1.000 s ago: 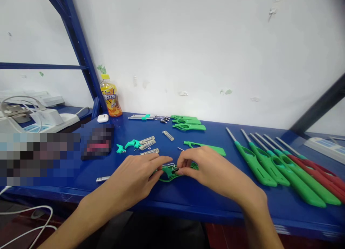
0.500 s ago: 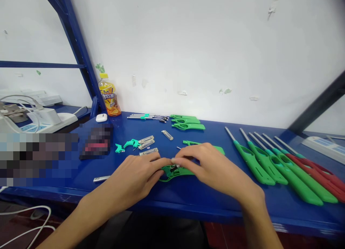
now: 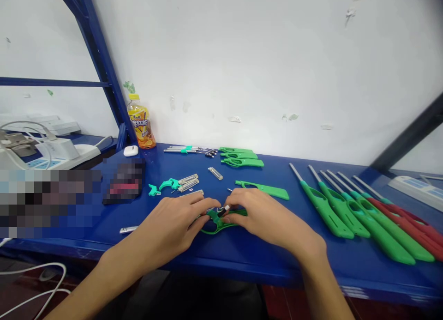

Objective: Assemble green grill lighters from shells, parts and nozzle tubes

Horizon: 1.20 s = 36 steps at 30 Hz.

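Note:
On the table edge in front of me lies an opened green lighter casing (image 3: pixel 210 231), with a teal trigger piece (image 3: pixel 215 217) inside it. A small black igniter with a pale end (image 3: pixel 223 211) tilts up out of the casing between my hands. My left hand (image 3: pixel 182 218) pinches the casing's front end, its fingertips partly covering it. My right hand (image 3: pixel 265 214) has thumb and curled fingers closed around the casing's handle side, close beside the igniter. Just behind the right hand rests another green casing half (image 3: pixel 268 190).
Clear fuel tanks (image 3: pixel 188 182) and teal triggers (image 3: pixel 169 184) lie left of centre. Metal nozzle rods with wires (image 3: pixel 190 150) and green casings (image 3: pixel 242 162) sit at the back. Several assembled lighters (image 3: pixel 327 209) line the right. A drink bottle (image 3: pixel 141 123) stands back left.
My right fingertips have slid off the igniter's end and down onto the casing, so the igniter now shows more. The left hand stays nearly in place.

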Available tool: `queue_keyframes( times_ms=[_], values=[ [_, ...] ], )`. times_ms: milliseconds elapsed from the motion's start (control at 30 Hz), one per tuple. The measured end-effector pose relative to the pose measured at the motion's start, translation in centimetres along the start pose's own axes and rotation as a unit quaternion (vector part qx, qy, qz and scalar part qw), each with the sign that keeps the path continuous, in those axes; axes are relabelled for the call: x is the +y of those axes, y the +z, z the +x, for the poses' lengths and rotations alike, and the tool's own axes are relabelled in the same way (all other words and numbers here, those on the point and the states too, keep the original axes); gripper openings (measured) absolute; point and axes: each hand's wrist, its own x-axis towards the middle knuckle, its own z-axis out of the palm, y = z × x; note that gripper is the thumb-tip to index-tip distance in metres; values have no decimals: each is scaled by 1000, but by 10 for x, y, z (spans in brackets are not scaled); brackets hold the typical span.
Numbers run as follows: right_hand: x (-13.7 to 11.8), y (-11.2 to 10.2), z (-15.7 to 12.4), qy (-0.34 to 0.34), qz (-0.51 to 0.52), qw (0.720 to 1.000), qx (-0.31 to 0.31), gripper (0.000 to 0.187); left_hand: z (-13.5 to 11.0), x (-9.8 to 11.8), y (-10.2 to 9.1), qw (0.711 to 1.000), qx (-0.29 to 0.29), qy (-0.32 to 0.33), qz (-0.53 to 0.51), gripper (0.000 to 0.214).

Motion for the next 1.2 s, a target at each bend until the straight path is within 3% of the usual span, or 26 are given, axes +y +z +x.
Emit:
queue_keyframes(
  times_ms=[933,1200],
  values=[
    [-5,-2,0,24,23,999,7,12,-2,0,1,1000,-11,1,16,32],
    [-2,4,1,-19,3,1000,-4,12,0,0,1,1000,-18,0,12,33]
  ],
)
